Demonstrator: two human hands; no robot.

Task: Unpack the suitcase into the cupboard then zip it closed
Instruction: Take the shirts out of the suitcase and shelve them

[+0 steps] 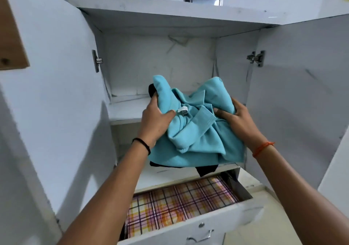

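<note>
A crumpled light blue shirt (196, 131) with a dark garment (205, 170) under it hangs in front of the open white cupboard (160, 59). My left hand (156, 120) grips the bundle on its left side, thumb on top near a white label. My right hand (236, 118) grips the right side, fingers curled into the fabric. The bundle is level with the upper shelf (128, 110). The suitcase is out of view.
Both cupboard doors (47, 93) stand wide open, left and right. Below the lower shelf (160, 176) a drawer (217, 224) is pulled out, holding a folded plaid cloth (179, 201). A wooden board edge (11, 36) shows at far left.
</note>
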